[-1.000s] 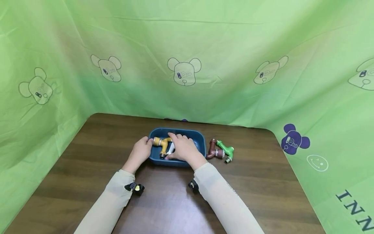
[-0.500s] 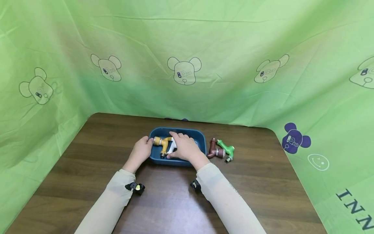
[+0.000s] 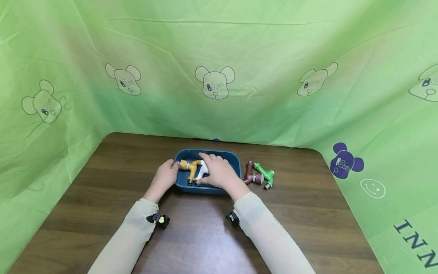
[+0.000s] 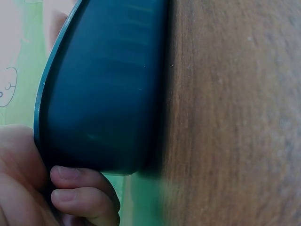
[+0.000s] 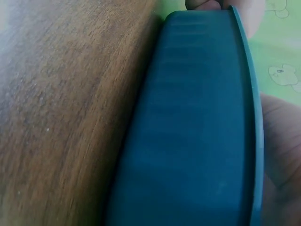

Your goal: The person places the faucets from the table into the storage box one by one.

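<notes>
White tap (image 3: 203, 169) inside blue basin (image 3: 205, 190)

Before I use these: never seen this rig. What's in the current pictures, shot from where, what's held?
No machine here: these are a person's bare hands in pale long sleeves. The wide picture comes from a head camera looking forward and down. The two close-ups come from cameras on the wrists, each looking along the outer wall of a blue rounded rectangular tub.

The tub stands on a brown wood-grain table. Inside are a yellow tap with ribbed knob and a white tap with dark nozzle. To its right lie a dark reddish-brown tap and a bright green tap.

The left hand pinches the tub's rim. The right hand spans the white tap; whether it grips is unclear.
</notes>
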A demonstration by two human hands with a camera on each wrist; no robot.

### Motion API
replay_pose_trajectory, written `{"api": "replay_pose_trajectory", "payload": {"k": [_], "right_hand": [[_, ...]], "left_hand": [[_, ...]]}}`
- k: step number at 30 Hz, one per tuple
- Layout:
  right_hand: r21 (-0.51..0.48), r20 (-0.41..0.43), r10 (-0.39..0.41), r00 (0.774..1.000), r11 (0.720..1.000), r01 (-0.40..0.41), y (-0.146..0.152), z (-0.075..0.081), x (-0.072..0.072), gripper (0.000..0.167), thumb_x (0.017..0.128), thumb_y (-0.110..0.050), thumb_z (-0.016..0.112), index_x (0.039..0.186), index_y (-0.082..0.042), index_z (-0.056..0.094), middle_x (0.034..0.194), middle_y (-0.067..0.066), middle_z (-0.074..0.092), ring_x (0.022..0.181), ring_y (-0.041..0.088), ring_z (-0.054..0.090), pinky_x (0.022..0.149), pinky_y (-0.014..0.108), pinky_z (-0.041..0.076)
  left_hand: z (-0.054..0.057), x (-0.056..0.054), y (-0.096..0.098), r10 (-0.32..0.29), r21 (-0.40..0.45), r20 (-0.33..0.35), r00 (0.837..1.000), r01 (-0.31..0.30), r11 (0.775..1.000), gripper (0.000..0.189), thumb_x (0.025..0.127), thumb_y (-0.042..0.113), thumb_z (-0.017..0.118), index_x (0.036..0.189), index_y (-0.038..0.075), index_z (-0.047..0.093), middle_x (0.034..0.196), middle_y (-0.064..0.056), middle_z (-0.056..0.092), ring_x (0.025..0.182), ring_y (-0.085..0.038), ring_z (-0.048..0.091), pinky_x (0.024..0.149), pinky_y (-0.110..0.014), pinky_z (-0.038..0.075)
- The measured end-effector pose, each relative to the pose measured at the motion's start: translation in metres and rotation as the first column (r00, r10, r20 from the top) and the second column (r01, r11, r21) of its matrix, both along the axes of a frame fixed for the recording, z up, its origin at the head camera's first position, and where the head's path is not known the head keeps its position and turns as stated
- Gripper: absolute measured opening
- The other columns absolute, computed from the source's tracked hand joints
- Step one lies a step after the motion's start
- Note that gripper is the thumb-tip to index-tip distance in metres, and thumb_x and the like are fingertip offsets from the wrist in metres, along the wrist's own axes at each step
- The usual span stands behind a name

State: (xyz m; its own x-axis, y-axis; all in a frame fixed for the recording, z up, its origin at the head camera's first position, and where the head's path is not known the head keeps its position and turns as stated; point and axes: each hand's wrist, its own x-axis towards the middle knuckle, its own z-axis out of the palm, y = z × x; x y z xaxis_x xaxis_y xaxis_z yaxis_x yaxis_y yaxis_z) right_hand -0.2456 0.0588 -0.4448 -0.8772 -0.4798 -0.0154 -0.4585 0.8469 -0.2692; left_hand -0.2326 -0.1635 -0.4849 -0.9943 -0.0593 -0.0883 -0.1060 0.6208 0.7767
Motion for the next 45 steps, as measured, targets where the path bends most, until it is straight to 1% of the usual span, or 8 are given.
{"api": "replay_pose_trajectory", "payload": {"k": [4, 8, 13, 18, 24, 32, 38, 45], "right_hand": [[-0.007, -0.024, 0.007, 1.0, 1.0, -0.007, 0.004, 0.001, 0.002, 0.1, 0.08, -0.057, 0.083, 0.159, -0.023, 0.034, 0.149, 0.008, 0.053, 0.13, 0.03, 0.052, 0.105, 0.052, 0.043], [-0.03, -0.034, 0.014, 0.999, 0.999, -0.015, 0.008, 0.006, 0.006, 0.099, 0.08, -0.057, 0.083, 0.16, -0.023, 0.034, 0.151, 0.008, 0.051, 0.133, 0.031, 0.051, 0.108, 0.055, 0.041], [-0.025, -0.044, 0.024, 0.999, 0.999, -0.026, 0.014, 0.011, 0.01, 0.098, 0.082, -0.058, 0.081, 0.16, -0.025, 0.032, 0.154, 0.007, 0.049, 0.137, 0.032, 0.048, 0.113, 0.056, 0.036], [-0.02, -0.067, 0.045, 0.997, 0.999, -0.047, 0.02, 0.017, 0.015, 0.095, 0.085, -0.055, 0.079, 0.161, -0.024, 0.031, 0.154, 0.008, 0.048, 0.139, 0.033, 0.046, 0.114, 0.056, 0.035], [-0.011, -0.097, 0.068, 0.993, 0.998, -0.069, 0.029, 0.021, 0.023, 0.094, 0.087, -0.053, 0.078, 0.161, -0.021, 0.03, 0.154, 0.007, 0.048, 0.141, 0.032, 0.045, 0.114, 0.055, 0.035], [-0.034, -0.139, 0.089, 0.986, 0.995, -0.095, 0.039, 0.029, 0.035, 0.093, 0.086, -0.049, 0.081, 0.16, -0.018, 0.033, 0.152, 0.009, 0.05, 0.141, 0.032, 0.045, 0.115, 0.056, 0.035], [-0.017, -0.206, 0.108, 0.973, 0.993, -0.114, 0.049, 0.032, 0.04, 0.094, 0.086, -0.051, 0.081, 0.16, -0.017, 0.033, 0.15, 0.008, 0.051, 0.141, 0.029, 0.045, 0.114, 0.053, 0.037], [-0.029, -0.224, 0.108, 0.969, 0.993, -0.118, 0.061, 0.04, 0.047, 0.091, 0.088, -0.055, 0.076, 0.16, -0.018, 0.034, 0.151, 0.008, 0.05, 0.14, 0.03, 0.046, 0.114, 0.051, 0.037]], "left_hand": [[0.0, 0.0, 0.0, -0.002, 0.0, 0.001, 1.0, 0.002, 1.0, 0.033, 0.111, 0.033, 0.041, 0.095, 0.007, 0.054, 0.08, -0.009, 0.046, 0.072, -0.025, 0.049, 0.061, -0.033, 0.038], [-0.001, -0.001, 0.0, -0.003, 0.001, 0.0, 1.0, 0.003, 1.0, 0.033, 0.111, 0.033, 0.04, 0.094, 0.007, 0.052, 0.079, -0.008, 0.045, 0.072, -0.024, 0.049, 0.061, -0.033, 0.038], [-0.002, 0.0, 0.0, -0.002, 0.009, -0.002, 1.0, 0.002, 1.0, 0.034, 0.111, 0.033, 0.04, 0.093, 0.007, 0.051, 0.078, -0.008, 0.042, 0.071, -0.024, 0.047, 0.061, -0.033, 0.037], [-0.002, 0.0, 0.0, 0.006, 0.005, -0.01, 1.0, -0.006, 1.0, 0.033, 0.111, 0.033, 0.041, 0.094, 0.006, 0.053, 0.079, -0.008, 0.043, 0.073, -0.025, 0.048, 0.061, -0.033, 0.037], [-0.002, 0.001, 0.0, 0.009, -0.005, -0.004, 1.0, -0.009, 1.0, 0.034, 0.111, 0.033, 0.04, 0.095, 0.006, 0.054, 0.081, -0.009, 0.045, 0.076, -0.026, 0.049, 0.063, -0.034, 0.037], [-0.003, 0.001, 0.0, 0.008, 0.001, -0.011, 1.0, -0.008, 1.0, 0.034, 0.111, 0.033, 0.04, 0.094, 0.007, 0.053, 0.079, -0.008, 0.044, 0.073, -0.026, 0.049, 0.061, -0.034, 0.037], [-0.003, 0.001, 0.0, 0.0, -0.001, -0.008, 1.0, 0.0, 1.0, 0.034, 0.111, 0.033, 0.04, 0.094, 0.007, 0.053, 0.079, -0.008, 0.044, 0.073, -0.025, 0.049, 0.061, -0.033, 0.037], [-0.002, 0.0, 0.0, 0.005, -0.004, 0.008, 1.0, -0.005, 1.0, 0.034, 0.111, 0.034, 0.039, 0.096, 0.007, 0.054, 0.08, -0.009, 0.045, 0.074, -0.026, 0.049, 0.062, -0.034, 0.038]]}}
